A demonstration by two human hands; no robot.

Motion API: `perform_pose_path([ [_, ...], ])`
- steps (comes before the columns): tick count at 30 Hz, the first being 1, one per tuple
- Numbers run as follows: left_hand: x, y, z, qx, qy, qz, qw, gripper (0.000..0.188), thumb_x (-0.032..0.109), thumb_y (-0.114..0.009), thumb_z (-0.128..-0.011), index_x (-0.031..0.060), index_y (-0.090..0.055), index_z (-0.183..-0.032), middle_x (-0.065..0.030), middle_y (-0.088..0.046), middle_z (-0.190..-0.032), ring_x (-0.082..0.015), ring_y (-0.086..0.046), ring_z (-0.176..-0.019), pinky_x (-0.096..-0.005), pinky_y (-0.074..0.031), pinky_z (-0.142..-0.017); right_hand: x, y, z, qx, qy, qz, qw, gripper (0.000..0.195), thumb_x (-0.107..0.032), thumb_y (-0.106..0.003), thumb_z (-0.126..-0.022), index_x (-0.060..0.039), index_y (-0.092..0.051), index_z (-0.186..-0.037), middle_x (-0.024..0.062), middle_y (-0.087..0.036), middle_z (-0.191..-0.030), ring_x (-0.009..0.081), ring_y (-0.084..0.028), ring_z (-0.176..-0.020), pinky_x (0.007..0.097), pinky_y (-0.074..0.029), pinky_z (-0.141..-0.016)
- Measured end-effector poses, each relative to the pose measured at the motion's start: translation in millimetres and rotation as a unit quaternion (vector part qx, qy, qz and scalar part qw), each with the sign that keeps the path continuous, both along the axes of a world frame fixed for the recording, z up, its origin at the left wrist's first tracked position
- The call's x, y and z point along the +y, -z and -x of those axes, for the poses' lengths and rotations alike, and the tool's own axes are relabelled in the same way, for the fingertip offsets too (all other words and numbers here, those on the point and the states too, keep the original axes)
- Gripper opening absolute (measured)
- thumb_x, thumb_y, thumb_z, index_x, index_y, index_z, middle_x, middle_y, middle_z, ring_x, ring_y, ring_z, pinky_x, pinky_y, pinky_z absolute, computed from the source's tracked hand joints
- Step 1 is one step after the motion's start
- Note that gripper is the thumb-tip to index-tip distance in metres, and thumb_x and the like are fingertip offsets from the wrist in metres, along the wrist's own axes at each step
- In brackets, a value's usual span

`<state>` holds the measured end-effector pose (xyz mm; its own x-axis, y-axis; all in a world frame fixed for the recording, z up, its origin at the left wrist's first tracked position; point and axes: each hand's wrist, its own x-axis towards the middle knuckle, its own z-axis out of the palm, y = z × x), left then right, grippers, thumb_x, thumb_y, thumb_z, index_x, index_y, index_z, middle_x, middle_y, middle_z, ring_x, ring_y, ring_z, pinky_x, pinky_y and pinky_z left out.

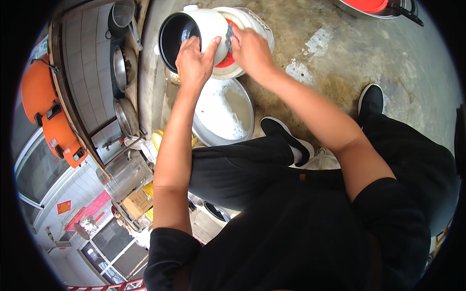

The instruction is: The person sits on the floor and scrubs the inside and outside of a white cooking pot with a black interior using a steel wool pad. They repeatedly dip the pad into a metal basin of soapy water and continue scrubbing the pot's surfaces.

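Note:
A white pot with a black interior (213, 27) lies tilted on its side, its mouth facing left. My left hand (196, 60) grips its rim, fingers inside the mouth and thumb on the outer wall. At the pot's base, my right hand (251, 49) presses a grey scouring pad (229, 35) between its fingers against the pot. Behind the pot, a red round thing (226, 62) shows in a white basin or stack of bowls (222, 74). Just below stands a large metal basin (251, 109) holding water with white suds (216, 112).
A pan with a red item and black handle (407, 14) stands at the upper right. Metal pans (125, 69) sit on a ledge at left. Black shoes (282, 132) are on the wet concrete floor. Orange cases or containers (38, 89) are beyond the ledge.

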<state>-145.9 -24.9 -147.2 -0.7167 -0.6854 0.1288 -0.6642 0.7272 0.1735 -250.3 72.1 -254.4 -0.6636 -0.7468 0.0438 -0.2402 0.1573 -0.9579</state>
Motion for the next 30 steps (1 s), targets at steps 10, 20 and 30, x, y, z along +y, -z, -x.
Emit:
perform_pose_path([
  [10,-5.0,5.4,-10.5,0.016,0.009,-0.033,0.999,0.06,0.045,-0.084,-0.098,-0.0044,-0.057,-0.077,-0.0204,-0.063,-0.082,-0.0406,-0.062,-0.085,-0.0493,-0.052,-0.08,2.0,-1.2,-2.9,0.001,-0.002,0.026,1.0,0.031,-0.018,-0.068,-0.106,-0.0056,-0.079,-0.132,0.0256,-0.075,-0.098,0.0457,-0.075,-0.09,0.0542,-0.06,-0.083],
  [20,-12.2,8.6,-11.5,0.023,0.018,-0.043,0.999,0.065,0.046,-0.085,-0.098,-0.0046,-0.05,-0.074,-0.0201,-0.059,-0.079,-0.0404,-0.058,-0.079,-0.0492,-0.05,-0.076,-37.4,3.9,38.0,-0.001,-0.03,0.032,0.999,0.032,-0.018,-0.068,-0.105,-0.0083,-0.081,-0.132,0.0273,-0.077,-0.103,0.0459,-0.075,-0.092,0.054,-0.06,-0.084],
  [30,-13.5,6.9,-10.6,0.018,0.02,-0.049,0.998,0.065,0.044,-0.085,-0.097,-0.0057,-0.051,-0.075,-0.0212,-0.056,-0.078,-0.0407,-0.058,-0.079,-0.0495,-0.05,-0.075,-55.3,-2.6,52.8,-0.017,-0.015,0.075,0.997,0.018,-0.014,-0.07,-0.091,-0.0047,-0.083,-0.099,0.0244,-0.077,-0.089,0.0462,-0.075,-0.086,0.0575,-0.06,-0.08],
])
